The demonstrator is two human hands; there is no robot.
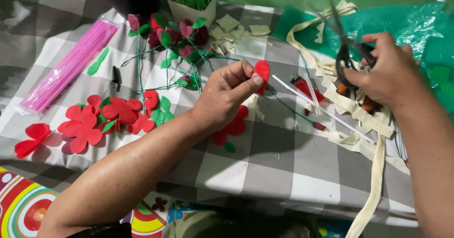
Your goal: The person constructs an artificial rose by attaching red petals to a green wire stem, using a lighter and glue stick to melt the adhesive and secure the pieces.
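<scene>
A bundle of pink straws (67,66) lies left of finished red felt flowers (101,117) on checked cloth (265,162).

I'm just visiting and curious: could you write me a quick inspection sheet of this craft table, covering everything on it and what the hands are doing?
Surface: grey and white checked cloth over the table, wrinkled.
Job's things: small red petal piece; black-handled scissors, blades raised.
Clutter: red cut-out flowers; finished flowers on green wire stems; bag of pink straws; cream scraps; cream ribbon strips; white stick; red lighter; green plastic sheet.
Hands: left hand pinches the petal piece between its fingers; right hand holds the scissors.
Cables: nothing seen.
Surroundings: two plant pots at the far edge; colourful mat below.
</scene>
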